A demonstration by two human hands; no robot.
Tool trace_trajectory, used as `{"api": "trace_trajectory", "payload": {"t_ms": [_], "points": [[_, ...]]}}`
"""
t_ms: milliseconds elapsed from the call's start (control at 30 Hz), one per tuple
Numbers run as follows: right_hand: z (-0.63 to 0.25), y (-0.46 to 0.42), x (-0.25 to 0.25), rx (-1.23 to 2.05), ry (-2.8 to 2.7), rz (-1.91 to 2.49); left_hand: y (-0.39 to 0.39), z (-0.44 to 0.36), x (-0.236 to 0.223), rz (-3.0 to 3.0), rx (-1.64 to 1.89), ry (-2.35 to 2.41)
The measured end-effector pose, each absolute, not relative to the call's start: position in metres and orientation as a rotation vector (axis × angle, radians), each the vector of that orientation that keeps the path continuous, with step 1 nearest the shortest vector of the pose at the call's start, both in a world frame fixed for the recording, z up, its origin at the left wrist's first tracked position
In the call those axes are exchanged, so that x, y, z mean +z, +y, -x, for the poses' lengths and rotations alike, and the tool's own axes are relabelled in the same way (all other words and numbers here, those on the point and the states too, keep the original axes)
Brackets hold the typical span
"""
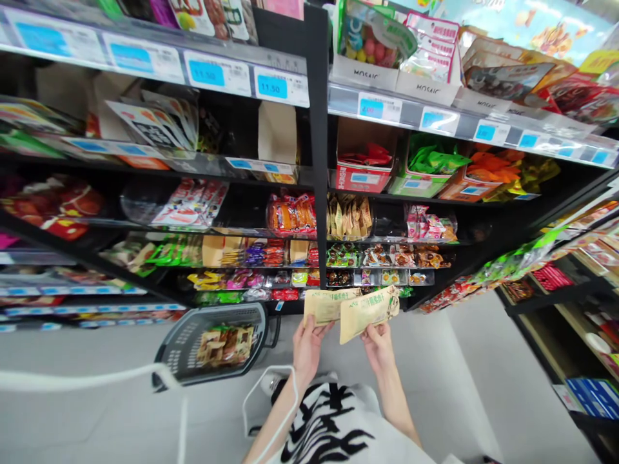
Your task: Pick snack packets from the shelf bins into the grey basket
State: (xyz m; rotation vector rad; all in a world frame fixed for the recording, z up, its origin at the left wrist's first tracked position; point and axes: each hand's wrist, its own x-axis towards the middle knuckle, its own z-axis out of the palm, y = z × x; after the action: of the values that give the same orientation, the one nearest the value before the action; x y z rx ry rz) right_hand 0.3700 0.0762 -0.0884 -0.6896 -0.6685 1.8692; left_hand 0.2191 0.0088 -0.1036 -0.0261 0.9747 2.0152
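My left hand is closed on the lower edge of a beige snack packet with green print. A second packet of the same look is pinched between the thumb and fingers of my right hand. The two packets are held side by side in front of my body, the right one overlapping the left one. To the left of my hands a grey shopping basket stands on the floor, with several brown and beige packets inside it.
Snack shelves rise ahead, split by a black upright post. Similar beige packets stand on a middle shelf right of the post. Another shelf unit is at the far right. White cables cross the lower left over the grey floor.
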Motion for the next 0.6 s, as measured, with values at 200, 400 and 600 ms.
{"api": "trace_trajectory", "payload": {"t_ms": [200,400,600], "points": [[-0.362,0.078,-0.094,1.926,-0.799,0.849,0.013,-0.225,-0.101,0.073,2.005,0.861],[-0.343,0.076,-0.092,1.852,-0.898,0.989,0.017,-0.226,-0.094,0.078,2.025,0.807],[-0.328,0.08,-0.088,1.86,-0.926,1.027,0.022,-0.218,-0.093,0.049,2.006,0.76]]}}
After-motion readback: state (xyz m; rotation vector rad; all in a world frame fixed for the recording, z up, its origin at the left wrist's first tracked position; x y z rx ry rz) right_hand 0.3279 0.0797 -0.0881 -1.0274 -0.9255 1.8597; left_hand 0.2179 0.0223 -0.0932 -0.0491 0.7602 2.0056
